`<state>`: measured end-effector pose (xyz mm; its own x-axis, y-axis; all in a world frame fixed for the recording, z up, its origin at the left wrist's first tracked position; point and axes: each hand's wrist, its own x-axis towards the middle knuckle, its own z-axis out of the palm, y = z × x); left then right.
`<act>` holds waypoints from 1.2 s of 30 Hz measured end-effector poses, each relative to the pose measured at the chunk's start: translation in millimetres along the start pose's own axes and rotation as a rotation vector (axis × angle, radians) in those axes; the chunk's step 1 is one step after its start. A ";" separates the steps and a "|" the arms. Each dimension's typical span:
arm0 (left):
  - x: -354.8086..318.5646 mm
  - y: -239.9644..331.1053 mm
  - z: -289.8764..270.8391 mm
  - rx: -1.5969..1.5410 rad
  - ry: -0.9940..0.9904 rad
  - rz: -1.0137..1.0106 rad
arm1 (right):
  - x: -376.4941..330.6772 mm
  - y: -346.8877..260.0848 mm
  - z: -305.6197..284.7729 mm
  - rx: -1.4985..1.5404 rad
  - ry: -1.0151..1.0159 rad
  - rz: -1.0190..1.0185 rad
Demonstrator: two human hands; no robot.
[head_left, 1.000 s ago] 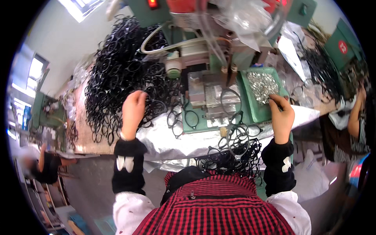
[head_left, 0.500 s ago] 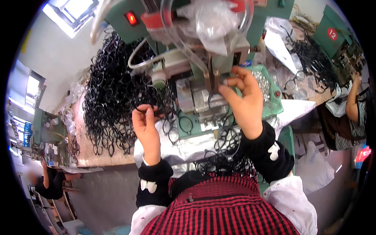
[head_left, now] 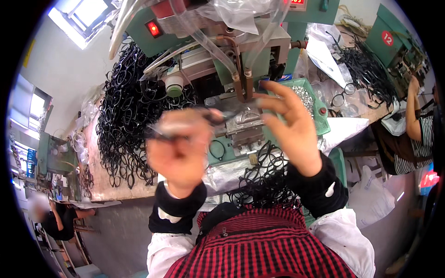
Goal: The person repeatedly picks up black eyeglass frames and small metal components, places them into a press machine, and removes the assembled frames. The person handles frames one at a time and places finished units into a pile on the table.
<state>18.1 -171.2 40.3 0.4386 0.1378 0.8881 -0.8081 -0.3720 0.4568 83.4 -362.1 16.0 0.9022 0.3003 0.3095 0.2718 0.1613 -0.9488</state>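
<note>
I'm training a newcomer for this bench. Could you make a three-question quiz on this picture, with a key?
1. True or false: the right hand has its fingers apart, with the thumb separate from them.

2. Choose one. From the metal fixture, the largest heap of black frames lies:
A) to the right
B) to the left
C) directly beneath

3. Fill in: the green tray contains many small, loose ______ pieces.

Key:
1. True; the hand is open beside the fixture.
2. B; the heap is on the left part of the table.
3. Silvery.
</note>
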 end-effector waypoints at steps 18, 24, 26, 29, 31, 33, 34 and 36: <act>-69.4 27.8 -18.6 0.686 -0.320 0.186 | 14.0 99.2 -73.7 -1.306 0.209 -0.268; -26.1 6.2 -82.2 1.170 -0.210 -0.114 | 7.9 93.5 -78.8 -1.119 0.287 -0.278; -43.6 -32.9 -96.4 1.272 -0.416 -0.194 | 9.7 94.5 -80.3 -1.052 0.340 -0.325; -96.5 -88.3 -143.2 1.178 -0.502 -0.360 | 11.5 94.1 -64.2 -1.015 0.290 -0.294; -83.8 -80.3 -147.4 1.173 -0.348 -0.239 | 13.0 101.3 -64.8 -1.129 0.283 -0.358; -49.3 -74.1 -138.4 1.136 -0.142 -0.164 | 9.5 92.7 -69.8 -1.336 0.246 -0.468; -29.9 -71.9 -126.2 0.917 -0.032 -0.395 | 9.1 97.9 -78.9 -1.323 0.207 -0.395; 3.0 -72.8 -101.6 0.604 0.058 -0.692 | 13.4 100.8 -87.4 -1.293 0.190 -0.324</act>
<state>38.3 -50.5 15.0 0.7140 0.5481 0.4357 -0.0235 -0.6032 0.7972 152.2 -424.0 -81.1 0.7412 0.2668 0.6160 0.5033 -0.8281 -0.2469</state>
